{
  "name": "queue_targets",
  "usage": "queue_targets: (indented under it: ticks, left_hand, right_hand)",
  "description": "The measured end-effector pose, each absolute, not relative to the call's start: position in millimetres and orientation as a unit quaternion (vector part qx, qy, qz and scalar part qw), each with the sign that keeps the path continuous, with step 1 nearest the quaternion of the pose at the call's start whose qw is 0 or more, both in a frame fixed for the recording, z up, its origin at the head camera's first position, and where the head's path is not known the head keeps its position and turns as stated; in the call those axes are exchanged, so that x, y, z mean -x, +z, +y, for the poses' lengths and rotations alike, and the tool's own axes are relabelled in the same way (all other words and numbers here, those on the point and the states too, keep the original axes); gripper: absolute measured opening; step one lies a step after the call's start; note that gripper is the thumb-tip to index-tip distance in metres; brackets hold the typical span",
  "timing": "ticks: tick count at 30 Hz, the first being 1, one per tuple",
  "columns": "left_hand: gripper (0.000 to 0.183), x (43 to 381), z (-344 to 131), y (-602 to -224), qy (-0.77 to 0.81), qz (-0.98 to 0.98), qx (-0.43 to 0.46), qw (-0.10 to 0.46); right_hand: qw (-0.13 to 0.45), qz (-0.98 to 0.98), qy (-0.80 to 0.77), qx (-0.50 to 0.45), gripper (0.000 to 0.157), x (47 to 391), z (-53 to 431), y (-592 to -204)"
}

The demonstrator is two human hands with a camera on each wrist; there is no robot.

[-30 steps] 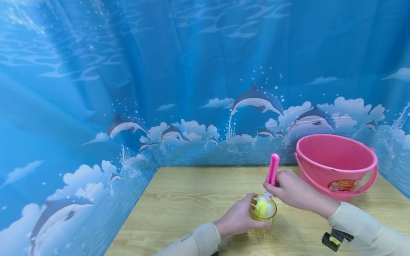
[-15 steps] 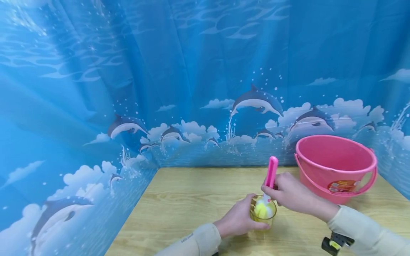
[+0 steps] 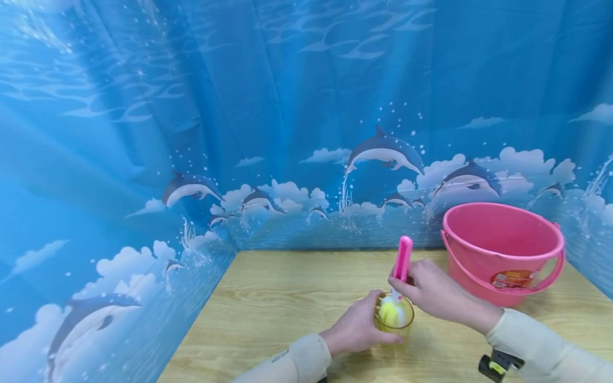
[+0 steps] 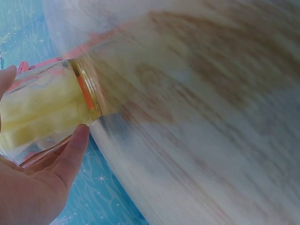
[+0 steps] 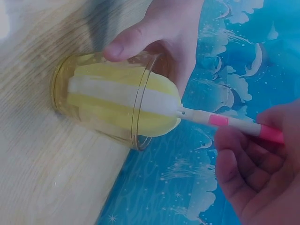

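A yellow-tinted glass [image 5: 119, 129] stands on the wooden table, and my left hand [image 3: 356, 327] grips it round the side. In the left wrist view the thumb or a finger presses the glass wall [image 4: 47, 103]. My right hand [image 3: 428, 290] holds the pink handle of a sponge cup brush [image 3: 404, 258] from above. The brush's yellow and white sponge head [image 5: 122, 96] sits down inside the glass, its top bulging a little past the rim. In the right wrist view the fingers curl round the handle where white meets pink.
At the right of the table [image 3: 268, 298] stands a pink bucket [image 3: 503, 255] with its handle hanging down in front, close behind my right forearm. A blue dolphin-print curtain [image 3: 287, 133] borders the table's back and left.
The brush handle has shifted slightly left and down, with my right hand moving along with it. My left hand and the glass stay in place.
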State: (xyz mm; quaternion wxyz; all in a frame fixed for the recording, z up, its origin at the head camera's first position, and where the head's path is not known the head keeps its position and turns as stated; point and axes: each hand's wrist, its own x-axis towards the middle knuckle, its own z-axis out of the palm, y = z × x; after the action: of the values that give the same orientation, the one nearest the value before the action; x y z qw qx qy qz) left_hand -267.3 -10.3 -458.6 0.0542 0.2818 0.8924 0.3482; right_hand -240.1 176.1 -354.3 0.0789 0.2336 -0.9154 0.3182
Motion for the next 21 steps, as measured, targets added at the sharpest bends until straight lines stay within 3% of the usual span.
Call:
queue_targets:
  ticks: [21]
  left_hand:
    - [0.094,267.6,-8.8,-459.5,0.342,0.899,-0.269,0.062]
  right_hand:
    - [0.030,-0.908,0.343,-0.240,0.021,236.2,180.7,-348.3]
